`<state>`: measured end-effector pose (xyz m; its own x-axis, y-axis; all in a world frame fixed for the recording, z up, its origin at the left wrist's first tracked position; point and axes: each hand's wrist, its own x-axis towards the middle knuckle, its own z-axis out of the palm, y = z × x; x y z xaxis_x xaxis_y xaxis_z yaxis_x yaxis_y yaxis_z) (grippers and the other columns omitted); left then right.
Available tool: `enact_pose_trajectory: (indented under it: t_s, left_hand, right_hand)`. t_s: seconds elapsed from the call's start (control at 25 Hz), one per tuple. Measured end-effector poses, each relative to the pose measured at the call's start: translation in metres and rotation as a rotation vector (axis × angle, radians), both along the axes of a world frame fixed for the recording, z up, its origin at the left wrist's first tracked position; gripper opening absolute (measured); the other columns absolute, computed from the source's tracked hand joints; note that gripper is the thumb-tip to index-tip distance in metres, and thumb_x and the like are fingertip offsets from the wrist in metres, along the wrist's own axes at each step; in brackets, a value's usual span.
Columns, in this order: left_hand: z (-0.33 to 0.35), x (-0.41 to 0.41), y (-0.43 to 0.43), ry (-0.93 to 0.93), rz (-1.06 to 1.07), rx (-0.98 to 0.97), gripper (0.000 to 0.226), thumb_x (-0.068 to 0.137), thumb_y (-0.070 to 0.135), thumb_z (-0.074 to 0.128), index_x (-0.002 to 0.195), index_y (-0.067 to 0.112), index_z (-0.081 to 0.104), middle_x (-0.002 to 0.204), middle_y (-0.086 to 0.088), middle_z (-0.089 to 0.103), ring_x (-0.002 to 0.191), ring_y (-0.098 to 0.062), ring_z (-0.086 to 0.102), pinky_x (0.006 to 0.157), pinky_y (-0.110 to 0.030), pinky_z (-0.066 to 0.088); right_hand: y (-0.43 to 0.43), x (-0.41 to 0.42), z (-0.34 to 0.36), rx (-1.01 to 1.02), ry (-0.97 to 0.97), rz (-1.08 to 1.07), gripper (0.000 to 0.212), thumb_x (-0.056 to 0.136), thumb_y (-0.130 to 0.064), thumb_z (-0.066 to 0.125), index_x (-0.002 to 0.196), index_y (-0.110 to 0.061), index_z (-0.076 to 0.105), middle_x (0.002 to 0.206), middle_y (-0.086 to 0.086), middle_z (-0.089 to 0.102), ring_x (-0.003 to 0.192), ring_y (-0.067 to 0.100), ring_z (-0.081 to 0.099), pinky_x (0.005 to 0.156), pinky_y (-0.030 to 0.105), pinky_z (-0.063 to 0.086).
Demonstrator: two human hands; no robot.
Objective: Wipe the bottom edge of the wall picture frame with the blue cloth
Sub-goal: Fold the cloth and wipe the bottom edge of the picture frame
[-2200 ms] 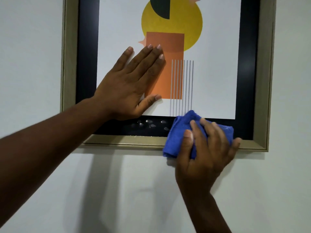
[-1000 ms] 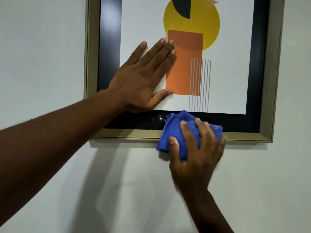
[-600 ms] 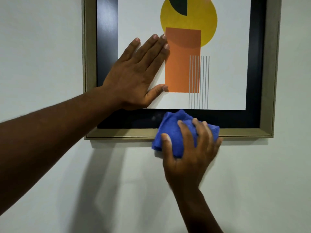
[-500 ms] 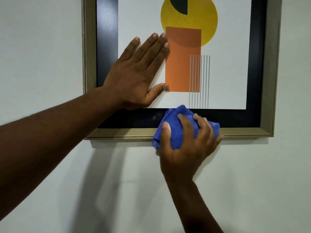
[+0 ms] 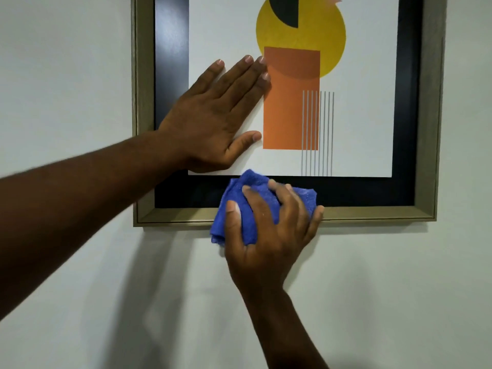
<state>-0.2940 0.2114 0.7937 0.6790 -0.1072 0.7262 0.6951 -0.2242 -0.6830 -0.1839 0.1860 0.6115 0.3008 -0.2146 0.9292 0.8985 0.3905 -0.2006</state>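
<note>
Picture frame (image 5: 372, 214) hangs on a pale wall (image 5: 66, 62); I take it as my landmark. Left hand (image 5: 213, 121) lies flat on the print inside the frame, lower-left part, fingers spread and extended, thumb out toward the orange rectangle (image 5: 290, 113), palm heel near the dark inner border; I read it as bracing the frame against the wall, gripping nothing. Right hand (image 5: 269, 230) comes up from below the frame and is curled around the blue cloth (image 5: 255, 187), fingers bent over the bunched fabric, thumb on its left side. The cloth sits on the frame's bottom rail, a little left of the rail's middle, covering the gold lip and part of the dark border above it; a fold hangs just below the rail onto the wall. So the wipe is under way, contact made. How much rail is already cleaned I cannot tell: no dust line or wet streak shows on either side of the cloth. To the cloth's left a shorter stretch of rail runs to the lower-left corner; to its right a longer stretch runs to the lower-right corner. My judgement: mid-pass, with at least one of those stretches and its corner left to cover before I would call the edge done.
</note>
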Motion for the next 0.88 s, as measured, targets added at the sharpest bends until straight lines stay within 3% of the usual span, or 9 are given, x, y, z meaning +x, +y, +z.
enact_pose_trajectory:
  t_s: [0.12, 0.28, 0.44, 0.56, 0.72, 0.88]
  left_hand:
    - [0.001, -0.002, -0.001, 0.009, -0.005, -0.005, 0.077, 0.097, 0.056, 0.018, 0.156, 0.008, 0.004, 0.167, -0.015, 0.007, 0.155, -0.027, 0.005, 0.126, -0.05, 0.01]
    - [-0.002, 0.0, -0.003, -0.005, 0.011, -0.006, 0.077, 0.096, 0.056, 0.016, 0.156, 0.008, 0.005, 0.167, -0.014, 0.007, 0.155, -0.027, 0.005, 0.126, -0.05, 0.009]
    - [-0.001, -0.001, -0.004, -0.005, 0.015, -0.005, 0.077, 0.097, 0.056, 0.017, 0.156, 0.007, 0.005, 0.167, -0.015, 0.008, 0.154, -0.027, 0.006, 0.126, -0.05, 0.011]
    - [0.0, -0.002, -0.003, 0.005, 0.025, -0.014, 0.079, 0.097, 0.057, 0.016, 0.155, 0.006, 0.004, 0.167, -0.015, 0.006, 0.155, -0.027, 0.005, 0.126, -0.051, 0.011]
    - [-0.002, -0.001, -0.005, 0.001, 0.032, -0.022, 0.079, 0.097, 0.057, 0.016, 0.155, 0.006, 0.003, 0.167, -0.015, 0.006, 0.155, -0.027, 0.004, 0.126, -0.051, 0.011]
    - [-0.002, 0.001, -0.005, -0.018, 0.039, -0.027, 0.079, 0.096, 0.058, 0.014, 0.155, 0.006, 0.002, 0.167, -0.014, 0.004, 0.155, -0.027, 0.003, 0.126, -0.051, 0.009]
  right_hand:
    - [0.0, 0.045, -0.012, 0.064, -0.088, -0.05, 0.026, 0.091, -0.038, 0.062, 0.103, -0.017, 0.072, 0.116, 0.015, 0.069, 0.12, 0.03, 0.057, 0.11, 0.069, 0.031]
    - [0.004, 0.048, 0.002, 0.128, 0.124, -0.031, 0.024, 0.091, -0.032, 0.06, 0.091, -0.013, 0.074, 0.108, 0.015, 0.069, 0.114, 0.033, 0.06, 0.112, 0.068, 0.028]
    - [0.007, -0.014, -0.005, 0.036, -0.127, -0.002, 0.032, 0.094, -0.043, 0.053, 0.101, -0.019, 0.073, 0.117, 0.011, 0.069, 0.122, 0.029, 0.056, 0.12, 0.055, 0.021]
    - [0.006, 0.006, -0.008, 0.075, -0.218, 0.025, 0.026, 0.095, -0.041, 0.055, 0.101, -0.02, 0.069, 0.112, 0.011, 0.071, 0.119, 0.027, 0.059, 0.117, 0.056, 0.029]
    - [0.0, 0.072, -0.008, 0.126, -0.095, -0.077, 0.034, 0.098, -0.034, 0.05, 0.089, -0.01, 0.072, 0.099, 0.017, 0.071, 0.105, 0.029, 0.06, 0.107, 0.064, 0.037]
    - [-0.004, 0.051, 0.009, 0.115, 0.079, -0.085, 0.038, 0.099, -0.031, 0.046, 0.076, -0.009, 0.066, 0.087, 0.013, 0.067, 0.09, 0.031, 0.059, 0.098, 0.062, 0.042]
